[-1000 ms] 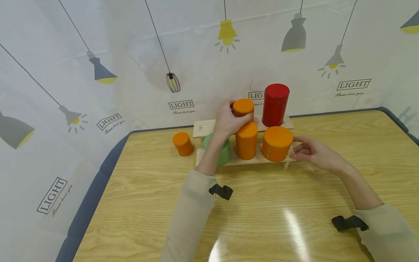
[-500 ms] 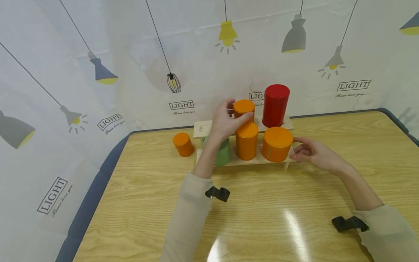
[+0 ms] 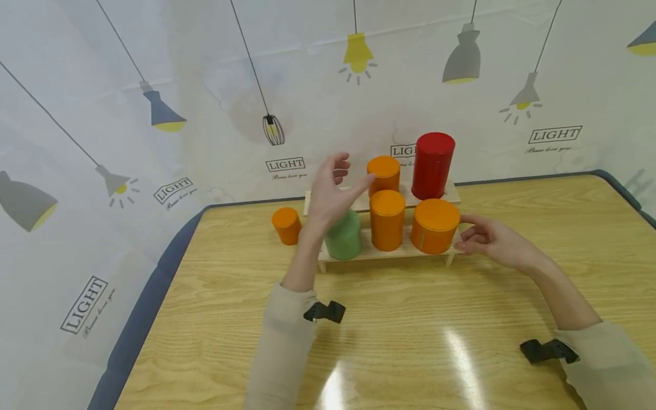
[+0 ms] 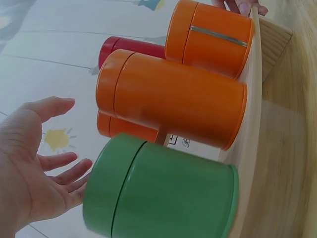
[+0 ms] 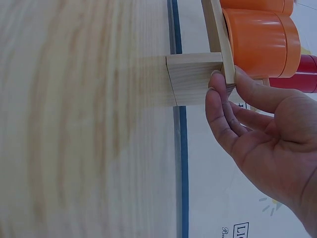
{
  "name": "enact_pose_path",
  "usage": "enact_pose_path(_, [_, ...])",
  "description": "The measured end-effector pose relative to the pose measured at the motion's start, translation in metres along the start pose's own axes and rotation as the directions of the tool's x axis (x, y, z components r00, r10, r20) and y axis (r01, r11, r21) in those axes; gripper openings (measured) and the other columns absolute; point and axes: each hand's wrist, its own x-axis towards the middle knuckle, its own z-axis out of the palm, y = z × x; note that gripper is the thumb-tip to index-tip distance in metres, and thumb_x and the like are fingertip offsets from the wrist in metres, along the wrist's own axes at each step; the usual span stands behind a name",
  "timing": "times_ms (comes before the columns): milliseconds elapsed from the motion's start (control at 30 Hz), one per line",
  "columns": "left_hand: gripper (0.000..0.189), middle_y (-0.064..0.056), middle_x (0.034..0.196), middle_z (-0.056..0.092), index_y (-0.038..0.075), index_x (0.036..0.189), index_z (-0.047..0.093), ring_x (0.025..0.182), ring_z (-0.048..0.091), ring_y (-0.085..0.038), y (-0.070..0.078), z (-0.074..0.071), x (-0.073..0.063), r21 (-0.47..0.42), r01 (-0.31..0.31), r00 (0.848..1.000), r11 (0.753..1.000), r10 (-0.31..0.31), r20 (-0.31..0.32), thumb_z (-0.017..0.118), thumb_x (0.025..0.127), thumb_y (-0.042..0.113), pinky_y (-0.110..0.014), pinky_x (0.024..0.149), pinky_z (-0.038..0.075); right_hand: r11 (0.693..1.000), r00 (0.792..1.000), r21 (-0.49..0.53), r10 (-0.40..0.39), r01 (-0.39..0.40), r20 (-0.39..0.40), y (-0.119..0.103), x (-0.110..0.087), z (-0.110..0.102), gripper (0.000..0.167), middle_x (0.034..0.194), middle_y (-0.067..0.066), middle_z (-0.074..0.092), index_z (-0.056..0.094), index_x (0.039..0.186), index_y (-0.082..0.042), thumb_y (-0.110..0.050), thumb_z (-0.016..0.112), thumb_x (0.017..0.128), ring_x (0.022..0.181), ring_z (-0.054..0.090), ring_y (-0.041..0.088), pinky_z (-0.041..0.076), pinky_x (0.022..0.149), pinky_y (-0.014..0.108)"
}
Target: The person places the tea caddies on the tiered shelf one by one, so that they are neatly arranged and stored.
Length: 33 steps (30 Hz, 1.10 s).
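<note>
A two-tier wooden rack (image 3: 451, 193) bears several lidded canisters. On its lower tier stand a green canister (image 3: 344, 239), a tall orange canister (image 3: 387, 223) and a wide orange canister (image 3: 433, 230). Behind them, the upper tier holds another orange canister (image 3: 383, 176) and a tall red canister (image 3: 433, 168). My left hand (image 3: 330, 193) is above the green canister, empty, thumb and fingers spread apart, left of the rear orange canister. With thumb on top and fingertips underneath, my right hand (image 5: 267, 119) pinches the right end of the lower shelf board (image 5: 216, 29).
A small orange canister (image 3: 287, 226) stands on the wooden table (image 3: 389, 330), left of the rack. Right behind the table hangs a pale wall covering (image 3: 205, 142) printed with lamps. A dark blue edge (image 3: 154, 285) borders the table.
My left hand has let go of the rear orange canister and drawn back to the left, its fingers opening. My right hand keeps its hold on the board's end.
</note>
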Motion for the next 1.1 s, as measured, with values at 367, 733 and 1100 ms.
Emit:
enact_pose_path(367, [0.057,-0.013,0.133,0.057,0.001,0.137,0.053,0.119,0.054,-0.026,-0.018,-0.029,-0.010,0.031,-0.093,0.993,0.995,0.095,-0.074,0.076,0.091,0.023,-0.041,0.105,0.045,1.000,1.000,-0.017,0.011,-0.011,0.000,0.000,0.001,0.000,0.061,0.117,0.022,0.062,0.027,0.152,0.010,-0.004,0.058,0.101,0.101,0.065,0.025,0.057,0.088,0.033])
enact_pose_path(733, [0.057,-0.017,0.131,0.058,-0.001,0.138,0.053,0.120,0.054,-0.029,-0.049,-0.062,-0.022,0.075,-0.056,0.989,0.996,0.066,-0.133,0.075,0.090,0.019,-0.043,0.105,0.044,0.999,1.000,-0.027,0.030,-0.030,0.000,-0.001,0.000,0.000,0.063,0.118,0.022,0.062,0.027,0.153,0.008,-0.007,0.059,0.101,0.103,0.065,0.027,0.057,0.089,0.034])
enact_pose_path(1100, [0.062,-0.018,0.142,0.048,-0.001,0.142,0.048,0.130,0.045,-0.033,-0.087,-0.083,-0.034,0.145,0.090,0.990,0.985,-0.072,-0.124,0.074,0.091,0.023,-0.045,0.112,0.037,1.000,1.000,-0.012,0.024,-0.024,0.003,0.000,-0.001,0.000,0.063,0.117,0.022,0.062,0.027,0.153,0.007,-0.008,0.060,0.101,0.103,0.065,0.028,0.056,0.089,0.032])
